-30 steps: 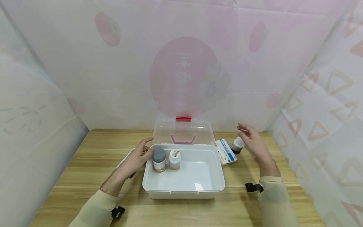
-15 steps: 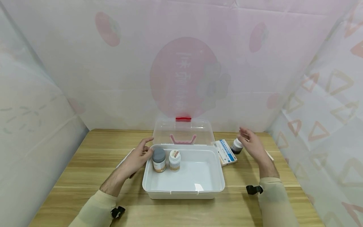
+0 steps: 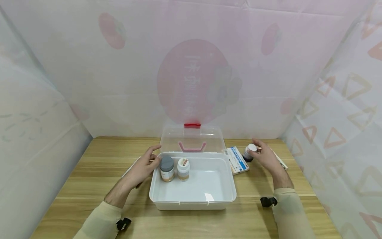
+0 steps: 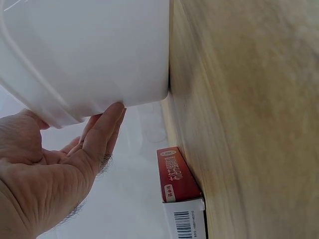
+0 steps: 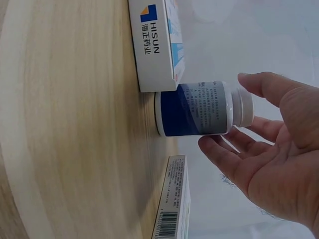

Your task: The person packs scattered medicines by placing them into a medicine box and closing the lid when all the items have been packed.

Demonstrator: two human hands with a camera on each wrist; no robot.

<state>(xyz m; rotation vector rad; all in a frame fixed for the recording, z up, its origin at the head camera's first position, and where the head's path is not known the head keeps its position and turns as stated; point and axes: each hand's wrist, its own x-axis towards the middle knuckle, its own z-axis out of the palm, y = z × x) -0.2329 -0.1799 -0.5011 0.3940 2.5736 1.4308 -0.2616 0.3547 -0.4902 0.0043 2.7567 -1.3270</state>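
Note:
My right hand point(image 3: 266, 158) is at a white pill bottle point(image 5: 194, 109) with a blue and grey label. In the head view its thumb lies across the white cap point(image 3: 252, 147) and the fingers curl behind it. The bottle leans slightly, its base near the table. My left hand point(image 3: 143, 169) touches the left wall of a white plastic box point(image 4: 89, 55), fingers fairly straight against the outside and thumb by the rim. Inside the box, at the left, stand a grey-capped bottle point(image 3: 167, 169) and a white-capped bottle point(image 3: 183, 169).
Right of the box lies a blue-and-white medicine carton point(image 3: 236, 160), and another thin carton point(image 5: 172, 199) lies beyond my right hand. A red-and-white carton point(image 4: 179, 174) lies left of the box, mostly hidden in the head view. The clear lid point(image 3: 192, 137) is folded back.
My right hand has lowered onto the bottle, and its thumb has come to the cap. The cap has shifted slightly up and right. The left hand has stayed at the box.

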